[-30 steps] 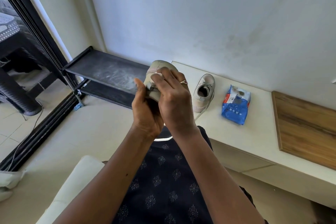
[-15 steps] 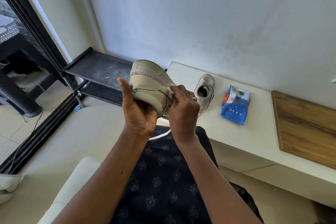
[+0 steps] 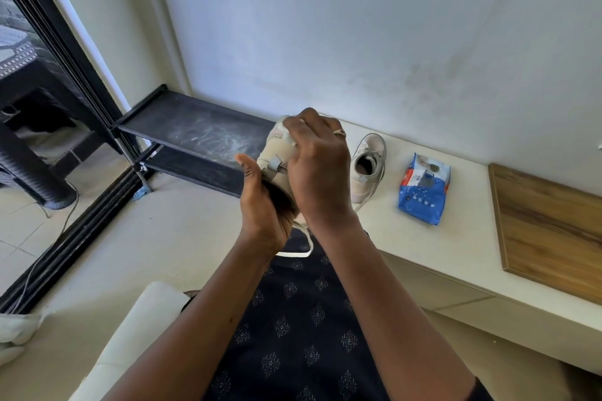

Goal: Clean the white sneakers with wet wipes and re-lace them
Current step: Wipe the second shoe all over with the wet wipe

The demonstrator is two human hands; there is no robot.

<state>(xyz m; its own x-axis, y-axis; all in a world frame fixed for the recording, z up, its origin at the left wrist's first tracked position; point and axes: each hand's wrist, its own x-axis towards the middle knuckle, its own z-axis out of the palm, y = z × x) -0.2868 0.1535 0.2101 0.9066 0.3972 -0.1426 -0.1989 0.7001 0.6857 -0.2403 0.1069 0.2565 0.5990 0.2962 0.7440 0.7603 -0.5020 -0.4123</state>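
Gripping the off-white lace-up sneaker (image 3: pixel 277 156) from beneath, the left hand (image 3: pixel 264 205) curls round its lower end, thumb raised, before the pale bench (image 3: pixel 423 247). The right hand (image 3: pixel 319 166) lies over the shoe's top, its fingers clutching a crumpled white wet wipe (image 3: pixel 288 137) against it. On the bench rest the second off-white sneaker (image 3: pixel 368 169) and a blue plastic wipes pack (image 3: pixel 423 192).

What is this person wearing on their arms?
Nothing: both forearms are bare, with no sleeves, watch or gloves. The right grip has a ring on one finger; the left grip shows none. The dark blue garment below has small pale patterns.
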